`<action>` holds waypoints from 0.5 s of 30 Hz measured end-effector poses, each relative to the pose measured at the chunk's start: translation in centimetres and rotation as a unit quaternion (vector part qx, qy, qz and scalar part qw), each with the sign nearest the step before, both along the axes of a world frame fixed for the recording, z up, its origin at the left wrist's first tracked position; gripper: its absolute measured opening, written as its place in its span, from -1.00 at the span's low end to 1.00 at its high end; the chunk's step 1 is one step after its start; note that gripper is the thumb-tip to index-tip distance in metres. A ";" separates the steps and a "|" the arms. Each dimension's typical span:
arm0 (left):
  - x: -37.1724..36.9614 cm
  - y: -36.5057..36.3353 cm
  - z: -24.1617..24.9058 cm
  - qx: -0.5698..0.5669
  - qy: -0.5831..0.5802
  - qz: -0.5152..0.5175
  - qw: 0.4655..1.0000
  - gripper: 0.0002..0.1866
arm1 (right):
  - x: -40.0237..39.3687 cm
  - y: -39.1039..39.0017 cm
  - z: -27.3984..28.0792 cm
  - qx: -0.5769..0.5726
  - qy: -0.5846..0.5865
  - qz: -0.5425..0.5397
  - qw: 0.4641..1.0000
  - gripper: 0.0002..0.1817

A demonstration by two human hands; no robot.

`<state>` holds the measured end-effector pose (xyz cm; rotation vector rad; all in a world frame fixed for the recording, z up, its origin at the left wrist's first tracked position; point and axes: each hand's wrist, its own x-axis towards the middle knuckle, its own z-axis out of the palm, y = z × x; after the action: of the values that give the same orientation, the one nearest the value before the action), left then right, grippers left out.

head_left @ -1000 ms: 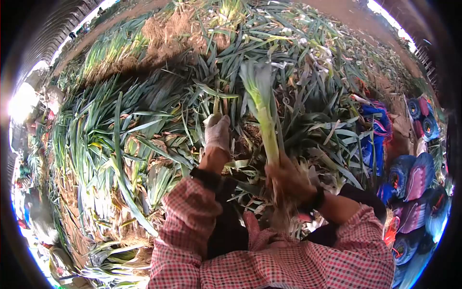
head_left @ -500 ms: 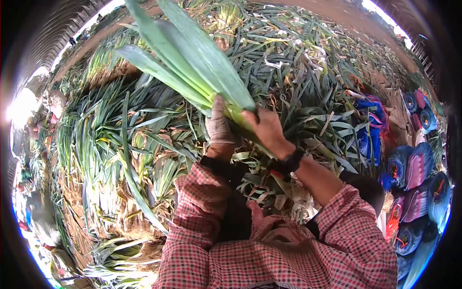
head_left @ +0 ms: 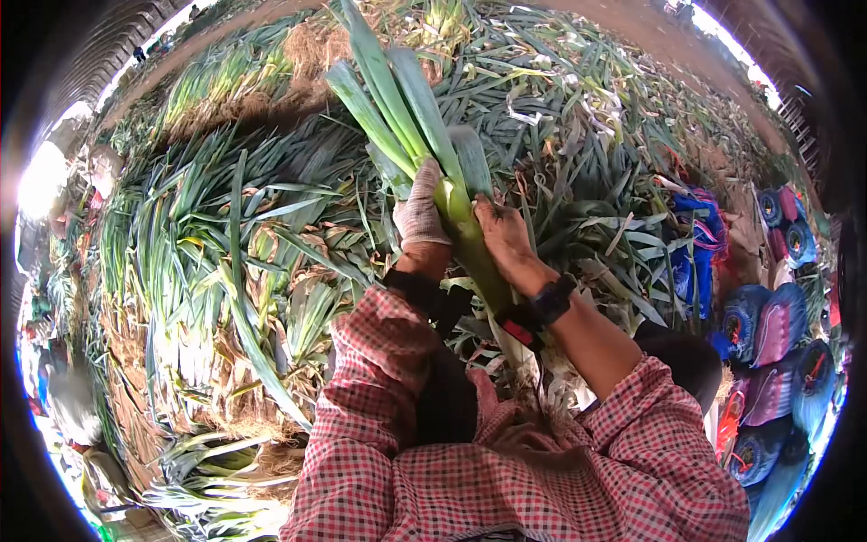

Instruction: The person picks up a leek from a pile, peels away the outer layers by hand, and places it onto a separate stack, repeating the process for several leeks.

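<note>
One leek (head_left: pixel 465 226) is up in front of the person, and both hands are on it. The left hand (head_left: pixel 421 212), in a pale work glove, is wrapped round the stalk just where the green leaves fan out. The right hand (head_left: pixel 506 239) is bare and grips the same leek from the other side, fingers closed on the pale green shaft just below the glove. So that's two hands clamped on one leek, its leaves pointing up and away from the hands, its white end running down toward the checked sleeves (head_left: pixel 379 343).

One dark wristband (head_left: pixel 549 303) sits on the right wrist; no writing can be read on it. Beyond and to the left of the gloved hand lies a heap of leeks (head_left: pixel 226 253), far too many to count. Well off to the right of the bare hand are blue and pink rolls (head_left: pixel 768 325), several of them, stacked together; any labels there are too small to read.
</note>
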<state>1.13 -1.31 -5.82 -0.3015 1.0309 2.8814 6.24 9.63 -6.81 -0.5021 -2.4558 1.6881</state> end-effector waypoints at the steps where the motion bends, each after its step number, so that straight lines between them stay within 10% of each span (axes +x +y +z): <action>1: 0.2 0.0 0.1 0.009 -0.009 -0.004 1.000 -0.60 | -0.4 0.6 -1.7 -0.031 -0.012 0.013 0.999 -0.56; 4: 1.0 0.2 0.6 0.043 0.032 -0.049 0.997 -0.53 | -1.2 2.6 -5.6 -0.336 -0.177 -0.086 0.921 -0.60; 5: 1.4 0.3 0.8 0.054 0.047 -0.064 0.995 -0.50 | 0.0 3.8 -5.7 -0.136 -0.036 0.011 0.990 -0.61; 8: 3.7 0.0 4.4 0.040 -0.037 -0.117 0.992 -0.47 | 3.5 4.2 -2.4 0.207 0.273 0.194 0.919 -0.61; 10: 0.5 -0.1 -0.8 -0.387 0.048 -0.070 0.918 -0.43 | 2.3 3.4 0.9 0.059 0.131 0.150 0.978 -0.54; 12: 3.0 1.0 1.2 -0.150 0.046 -0.073 0.985 -0.43 | 0.4 2.4 1.6 -0.041 -0.003 0.063 0.997 -0.43; 13: 2.7 1.8 -0.7 -0.225 0.042 -0.082 0.970 -0.50 | 0.6 1.5 2.8 -0.074 0.027 0.002 0.997 -0.41; 15: 1.6 4.0 -5.2 -0.020 0.025 -0.133 0.991 -0.55 | -0.8 3.7 -0.8 0.005 0.139 0.077 0.987 -0.47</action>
<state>2.74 2.69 -11.03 -0.0852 1.0473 2.6441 5.43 13.36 -7.62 -0.0675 -2.3479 1.6679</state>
